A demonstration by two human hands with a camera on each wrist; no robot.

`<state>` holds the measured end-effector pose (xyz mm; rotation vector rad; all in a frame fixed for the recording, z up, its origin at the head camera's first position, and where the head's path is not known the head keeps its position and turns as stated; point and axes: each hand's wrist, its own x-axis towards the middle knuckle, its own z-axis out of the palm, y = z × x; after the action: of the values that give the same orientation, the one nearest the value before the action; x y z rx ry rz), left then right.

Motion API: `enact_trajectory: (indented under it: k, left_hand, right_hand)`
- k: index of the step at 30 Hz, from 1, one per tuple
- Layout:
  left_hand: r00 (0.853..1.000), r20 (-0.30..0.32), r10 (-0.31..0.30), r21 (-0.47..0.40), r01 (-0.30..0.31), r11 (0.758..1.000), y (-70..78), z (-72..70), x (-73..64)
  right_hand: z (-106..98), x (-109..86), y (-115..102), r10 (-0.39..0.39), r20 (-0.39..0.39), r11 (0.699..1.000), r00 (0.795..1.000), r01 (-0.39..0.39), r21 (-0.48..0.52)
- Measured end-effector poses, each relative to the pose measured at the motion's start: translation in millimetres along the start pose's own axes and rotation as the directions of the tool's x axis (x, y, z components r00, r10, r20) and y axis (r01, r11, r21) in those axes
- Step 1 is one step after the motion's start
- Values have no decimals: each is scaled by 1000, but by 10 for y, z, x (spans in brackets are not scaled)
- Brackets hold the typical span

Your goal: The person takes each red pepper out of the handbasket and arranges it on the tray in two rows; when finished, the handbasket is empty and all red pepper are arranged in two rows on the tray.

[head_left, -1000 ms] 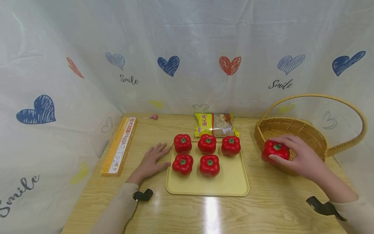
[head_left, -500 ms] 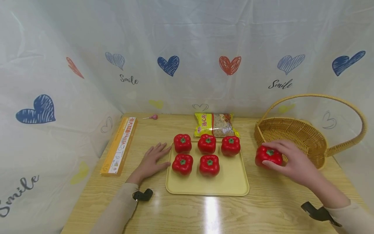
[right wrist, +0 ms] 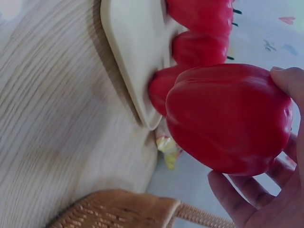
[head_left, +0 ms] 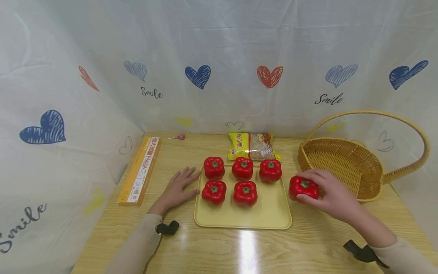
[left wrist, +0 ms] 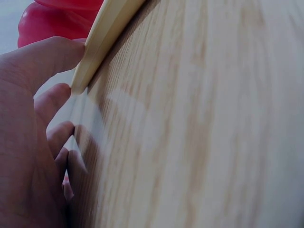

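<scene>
My right hand (head_left: 333,196) grips a red bell pepper (head_left: 302,189) with a green stem, between the tray's right edge and the wicker basket (head_left: 371,167). In the right wrist view that bell pepper (right wrist: 228,118) is raised off the table, thumb on one side and fingers on the other. Several more red bell peppers (head_left: 245,193) stand stem up in two rows on the pale yellow tray (head_left: 243,220). At the tray's left edge my left hand (head_left: 176,192) rests, fingers spread; in the left wrist view its thumb (left wrist: 57,57) touches the tray's rim (left wrist: 102,40).
Behind the tray lies a yellow bag of pasta (head_left: 254,146). A long orange pasta box (head_left: 140,171) is at the table's left, with a pink lollipop (head_left: 180,137) near the back edge. The basket's tall handle (head_left: 373,112) arches up at the right. A white printed curtain (head_left: 232,49) encloses the back.
My right hand has carried the bell pepper leftward from the basket's front rim toward the tray's right edge. The left hand and the bell peppers on the tray have stayed put.
</scene>
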<state>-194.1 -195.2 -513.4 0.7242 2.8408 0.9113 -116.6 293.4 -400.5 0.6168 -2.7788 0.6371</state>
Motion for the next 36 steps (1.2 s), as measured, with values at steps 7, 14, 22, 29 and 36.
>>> enact_trajectory:
  k: [7, 14, 22, 29, 36]
  left_hand:
    - [1000, 7, -2, -3, 2, 1000, 8, 2, 6]
    - [1000, 9, -9, 1, 9, 1000, 21, -5, 2]
    - [1000, 10, -11, 1, 11, 1000, 22, -7, -1]
    - [1000, 10, -13, 5, 13, 1000, 19, -13, -3]
    - [1000, 11, -16, 5, 16, 1000, 18, -15, -6]
  right_hand:
    - [112, 17, -36, -32, 14, 999, 999, 32, 22]
    - [240, 31, -70, -28, 44, 998, 999, 26, 52]
    - [385, 64, -131, -42, 61, 996, 997, 37, 80]
    - [504, 94, -159, -43, 81, 994, 996, 34, 107]
    - [626, 122, -165, -76, 59, 992, 995, 70, 101]
